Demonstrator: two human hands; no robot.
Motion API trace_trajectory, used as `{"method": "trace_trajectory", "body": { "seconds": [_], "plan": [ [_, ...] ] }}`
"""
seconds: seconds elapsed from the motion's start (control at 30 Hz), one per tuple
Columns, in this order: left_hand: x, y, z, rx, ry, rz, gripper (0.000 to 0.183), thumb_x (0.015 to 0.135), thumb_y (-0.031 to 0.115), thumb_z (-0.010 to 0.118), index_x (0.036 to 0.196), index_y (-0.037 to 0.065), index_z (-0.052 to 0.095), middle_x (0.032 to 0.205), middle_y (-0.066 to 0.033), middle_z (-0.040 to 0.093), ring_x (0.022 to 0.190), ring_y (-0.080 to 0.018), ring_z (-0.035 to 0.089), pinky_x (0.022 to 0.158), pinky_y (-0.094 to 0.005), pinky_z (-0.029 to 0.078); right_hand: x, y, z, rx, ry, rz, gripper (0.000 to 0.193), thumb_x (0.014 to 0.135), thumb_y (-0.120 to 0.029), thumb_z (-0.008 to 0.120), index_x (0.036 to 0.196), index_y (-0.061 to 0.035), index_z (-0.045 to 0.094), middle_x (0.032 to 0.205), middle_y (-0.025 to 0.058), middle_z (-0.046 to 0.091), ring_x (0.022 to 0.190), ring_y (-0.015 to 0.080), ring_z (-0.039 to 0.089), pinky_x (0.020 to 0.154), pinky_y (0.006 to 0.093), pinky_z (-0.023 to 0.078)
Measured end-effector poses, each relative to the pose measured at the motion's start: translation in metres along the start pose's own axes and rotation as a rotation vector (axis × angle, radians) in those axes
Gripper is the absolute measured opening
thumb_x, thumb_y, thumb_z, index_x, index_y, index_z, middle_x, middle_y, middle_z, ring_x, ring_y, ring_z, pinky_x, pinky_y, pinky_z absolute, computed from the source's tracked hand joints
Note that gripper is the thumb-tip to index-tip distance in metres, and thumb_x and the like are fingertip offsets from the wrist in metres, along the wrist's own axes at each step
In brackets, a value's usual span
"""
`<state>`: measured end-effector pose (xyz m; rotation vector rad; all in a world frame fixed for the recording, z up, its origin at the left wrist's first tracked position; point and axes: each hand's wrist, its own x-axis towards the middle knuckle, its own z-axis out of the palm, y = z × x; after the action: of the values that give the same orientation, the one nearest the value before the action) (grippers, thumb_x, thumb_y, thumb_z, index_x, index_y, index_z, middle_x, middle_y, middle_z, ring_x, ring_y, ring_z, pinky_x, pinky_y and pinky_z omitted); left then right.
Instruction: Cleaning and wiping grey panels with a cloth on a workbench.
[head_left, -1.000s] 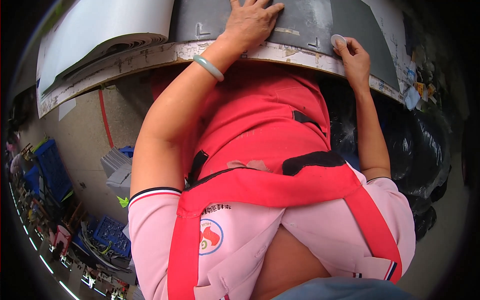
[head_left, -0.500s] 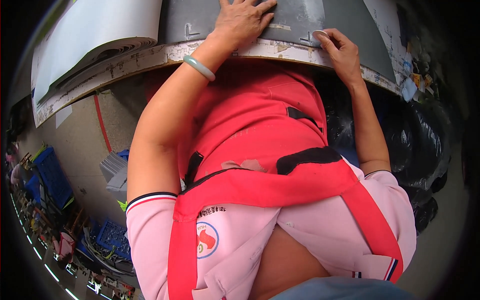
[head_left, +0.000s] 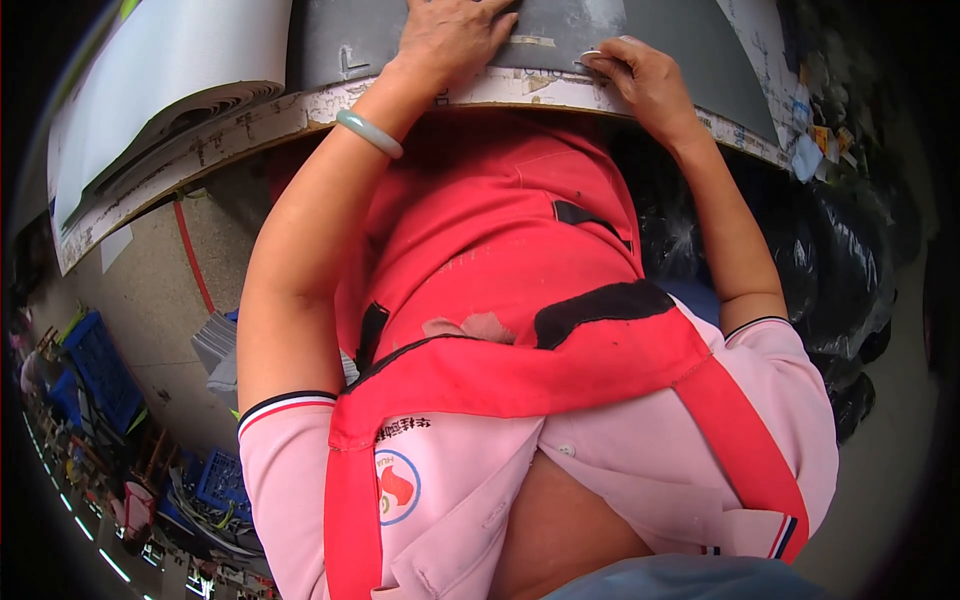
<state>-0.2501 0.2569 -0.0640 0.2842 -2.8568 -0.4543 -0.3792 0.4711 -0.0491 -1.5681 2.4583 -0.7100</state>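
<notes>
The grey sheet (head_left: 660,40) is spread over the desk (head_left: 250,135), reaching its near edge. The left hand (head_left: 455,35) is pressed flat on it, fingers spread, nothing gripped. At the near edge, the right hand (head_left: 645,85) is curled, fingers (head_left: 600,60) pinched on a small pale object (head_left: 590,56).

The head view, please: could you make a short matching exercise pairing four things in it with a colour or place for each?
Things:
1. bangle
2. apron
3. left hand
4. crates

Descriptions:
A. red, worn over a pink shirt
B. blue, down on the floor at the left
C. pale green, on the left wrist
D. flat on the grey sheet at the table edge

Pairs: 1-C, 2-A, 3-D, 4-B
</notes>
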Motion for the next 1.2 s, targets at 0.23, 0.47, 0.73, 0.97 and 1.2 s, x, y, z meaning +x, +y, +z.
{"method": "trace_trajectory", "body": {
  "seconds": [0.23,0.47,0.73,0.97,1.2],
  "plan": [
    [0.0,-0.001,0.0,-0.005,0.005,0.001,0.037,0.095,0.032,0.051,0.127,0.015,0.058,0.135,-0.013,0.051,0.133,-0.0342,0.039,0.106,-0.0705,0.023,-0.003,-0.005,0.003,0.367,0.073,0.408,0.024,0.089,-0.019,0.065,0.105,-0.0012,0.063,0.071,0.0062,0.064,0.059,0.0108,0.062,0.056,0.0296,0.05],
    [0.007,-0.004,0.001,0.001,0.014,0.014,0.037,0.095,0.032,0.052,0.127,0.016,0.058,0.135,-0.0124,0.051,0.133,-0.0336,0.039,0.106,-0.0711,0.022,0.014,0.003,-0.014,0.29,-0.102,0.468,0.027,0.086,-0.018,0.066,0.106,-0.0013,0.061,0.073,0.0062,0.063,0.056,0.0103,0.059,0.049,0.0264,0.048],
    [0.002,-0.02,0.037,0.112,0.162,0.055,0.038,0.096,0.037,0.052,0.133,0.029,0.056,0.14,-0.0029,0.048,0.137,-0.0282,0.037,0.106,-0.0728,0.018,0.08,0.04,-0.023,0.467,-0.009,0.37,0.025,0.092,-0.025,0.065,0.105,-0.003,0.066,0.075,0.0013,0.063,0.065,0.0086,0.058,0.059,0.0238,0.05],
    [0.001,-0.015,0.033,0.089,0.141,0.039,0.036,0.095,0.035,0.054,0.13,0.027,0.057,0.138,-0.0033,0.049,0.136,-0.0296,0.037,0.106,-0.0726,0.018,0.157,0.076,-0.01,-0.101,0.118,0.04,0.018,0.091,-0.018,0.061,0.097,-0.0018,0.064,0.087,0.0127,0.066,0.081,0.0262,0.064,0.079,0.0344,0.048],
    [0.006,-0.02,0.035,0.048,0.184,0.066,0.035,0.094,0.035,0.054,0.127,0.025,0.059,0.135,-0.0048,0.05,0.134,-0.0312,0.038,0.104,-0.076,0.017,0.182,0.088,0.008,-0.087,0.168,-0.112,0.022,0.084,-0.02,0.064,0.09,0.0006,0.065,0.085,0.0177,0.066,0.079,0.0338,0.064,0.073,0.0401,0.049]
  ]
}}
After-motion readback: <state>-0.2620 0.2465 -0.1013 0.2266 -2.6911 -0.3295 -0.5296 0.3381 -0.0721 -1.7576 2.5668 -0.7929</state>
